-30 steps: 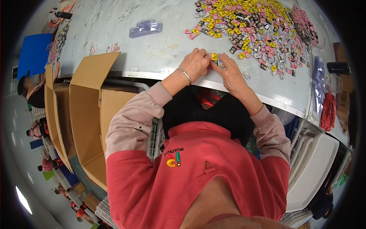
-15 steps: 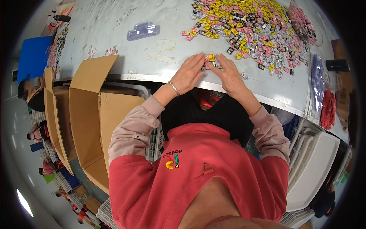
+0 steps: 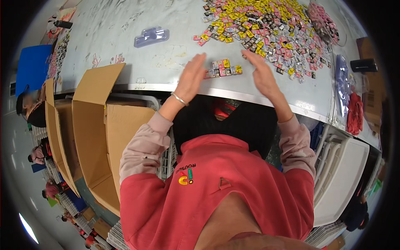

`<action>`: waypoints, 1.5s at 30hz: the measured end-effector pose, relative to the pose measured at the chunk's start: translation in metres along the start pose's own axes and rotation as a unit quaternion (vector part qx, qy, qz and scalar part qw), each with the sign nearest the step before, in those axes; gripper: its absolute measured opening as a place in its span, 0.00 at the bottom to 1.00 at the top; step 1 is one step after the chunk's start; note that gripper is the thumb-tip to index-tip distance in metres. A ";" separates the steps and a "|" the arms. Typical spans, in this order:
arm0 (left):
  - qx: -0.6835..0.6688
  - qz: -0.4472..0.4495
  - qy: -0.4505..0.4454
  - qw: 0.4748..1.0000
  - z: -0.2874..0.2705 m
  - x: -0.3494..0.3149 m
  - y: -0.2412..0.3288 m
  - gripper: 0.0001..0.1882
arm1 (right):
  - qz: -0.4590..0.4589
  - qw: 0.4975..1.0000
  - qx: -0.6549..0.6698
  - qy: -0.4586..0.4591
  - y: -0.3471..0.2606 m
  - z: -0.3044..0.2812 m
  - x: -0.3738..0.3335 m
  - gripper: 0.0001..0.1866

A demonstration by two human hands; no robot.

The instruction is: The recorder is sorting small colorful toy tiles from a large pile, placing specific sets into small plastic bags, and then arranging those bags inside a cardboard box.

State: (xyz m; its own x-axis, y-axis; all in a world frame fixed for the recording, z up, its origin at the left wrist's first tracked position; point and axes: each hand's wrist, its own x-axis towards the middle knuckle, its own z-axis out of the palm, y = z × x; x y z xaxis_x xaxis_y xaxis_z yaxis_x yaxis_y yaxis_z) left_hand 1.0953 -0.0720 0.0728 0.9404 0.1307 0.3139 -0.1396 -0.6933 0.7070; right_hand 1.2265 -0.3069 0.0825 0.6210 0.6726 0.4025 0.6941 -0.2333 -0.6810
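Now left hand [image 3: 191, 78] and right hand [image 3: 263, 76] wider apart, both flat and empty, small packs [image 3: 223, 71] between.

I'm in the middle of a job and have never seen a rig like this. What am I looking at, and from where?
No machine: these are a person's bare hands, seen from above by a wide-lens camera worn on the head, so straight edges look bent. The left hand and right hand are open on either side of a small group of blocks on the pale table. Neither appears to hold anything. Farther off lie a colourful pile and a clear plastic tray.
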 end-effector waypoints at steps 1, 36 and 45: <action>-0.002 0.001 0.000 1.000 -0.006 0.003 -0.003 0.23 | 0.000 1.000 -0.002 0.000 -0.001 -0.009 0.003 0.32; -0.095 -0.257 -0.110 0.955 -0.004 0.028 -0.030 0.05 | 0.364 0.887 0.233 -0.162 -0.011 0.016 0.029 0.13; -0.400 -0.323 0.006 0.858 -0.078 0.018 0.038 0.09 | 0.307 0.857 0.383 -0.159 -0.037 0.009 0.051 0.10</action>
State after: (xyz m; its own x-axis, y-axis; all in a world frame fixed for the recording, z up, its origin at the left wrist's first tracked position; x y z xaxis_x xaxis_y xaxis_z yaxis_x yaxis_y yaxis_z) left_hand 1.0823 -0.0407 0.1543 0.8991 0.3152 -0.3038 0.2369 0.2332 0.9431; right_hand 1.2292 -0.2571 0.1230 0.5688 0.7733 -0.2802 -0.2460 -0.1651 -0.9551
